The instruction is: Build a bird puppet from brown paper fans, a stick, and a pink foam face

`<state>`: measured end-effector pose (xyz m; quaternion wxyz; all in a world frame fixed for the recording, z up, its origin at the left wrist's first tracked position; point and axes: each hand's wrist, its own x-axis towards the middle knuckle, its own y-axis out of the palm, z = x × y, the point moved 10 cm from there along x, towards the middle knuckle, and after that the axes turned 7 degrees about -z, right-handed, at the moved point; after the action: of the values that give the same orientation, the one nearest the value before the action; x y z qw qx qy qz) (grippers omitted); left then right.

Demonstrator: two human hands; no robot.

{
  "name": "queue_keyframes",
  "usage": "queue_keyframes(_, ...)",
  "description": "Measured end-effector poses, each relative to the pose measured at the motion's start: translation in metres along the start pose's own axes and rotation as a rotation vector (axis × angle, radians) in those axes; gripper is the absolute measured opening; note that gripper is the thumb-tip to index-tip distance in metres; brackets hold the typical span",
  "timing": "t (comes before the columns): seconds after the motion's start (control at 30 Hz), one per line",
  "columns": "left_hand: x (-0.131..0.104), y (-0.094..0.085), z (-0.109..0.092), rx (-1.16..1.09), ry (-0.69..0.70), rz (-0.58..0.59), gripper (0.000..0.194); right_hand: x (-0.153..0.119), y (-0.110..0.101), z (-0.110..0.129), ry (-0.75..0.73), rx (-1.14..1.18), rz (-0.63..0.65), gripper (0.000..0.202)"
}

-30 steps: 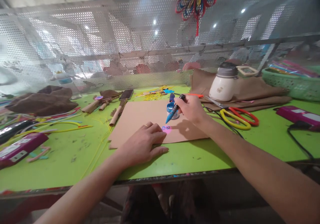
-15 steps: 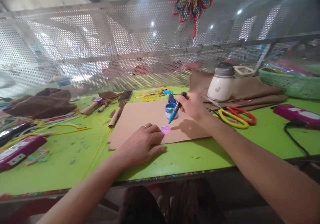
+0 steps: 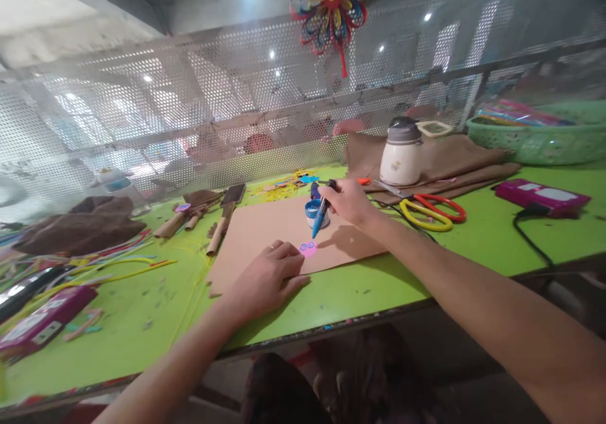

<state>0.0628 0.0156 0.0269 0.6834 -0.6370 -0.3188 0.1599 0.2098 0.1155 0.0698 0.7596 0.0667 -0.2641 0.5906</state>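
My right hand (image 3: 349,200) is closed around a pen (image 3: 319,217) with a black upper part and a blue, tapered lower end. Its tip points down, just above a pink round piece (image 3: 308,251) that bears two small blue ring marks. My left hand (image 3: 272,272) lies flat with fingers stretched out, its fingertips touching the pink piece's left edge. Under both is a brown cardboard sheet (image 3: 255,228). An open jar with blue paint on its rim (image 3: 311,208) stands on the sheet, partly hidden behind the pen.
Scissors with yellow and red handles (image 3: 426,214) lie to the right, before a white jug (image 3: 400,159) on brown cloth (image 3: 454,159). A purple power strip (image 3: 542,197) and green basket (image 3: 534,140) are further right. Brown rolls (image 3: 218,235) and another purple strip (image 3: 47,323) lie left.
The camera view has tilted and shifted, so things sit differently in the picture. The pen stays over the pink piece, and my left hand remains beside it.
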Motion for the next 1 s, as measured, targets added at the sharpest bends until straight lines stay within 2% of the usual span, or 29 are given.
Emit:
queue_keyframes(0.27, 0.003, 0.001, -0.001, 0.02, 0.145, 0.069, 0.036, -0.005, 0.005, 0.003, -0.002, 0.04, 0.045, 0.028)
queue_keyframes(0.6, -0.006, 0.004, 0.005, -0.052, 0.036, -0.024, 0.034, -0.005, 0.005, -0.005, 0.059, 0.153, 0.01, 0.032)
queue_keyframes(0.83, -0.006, 0.003, 0.005, -0.052, 0.047, -0.04, 0.032, -0.004, 0.007, 0.019, -0.033, 0.051, 0.031, 0.032)
queue_keyframes(1.0, -0.006, 0.004, 0.004, -0.053, 0.043, -0.04, 0.032, -0.018, 0.01, 0.014, -0.024, 0.128, 0.025, 0.031)
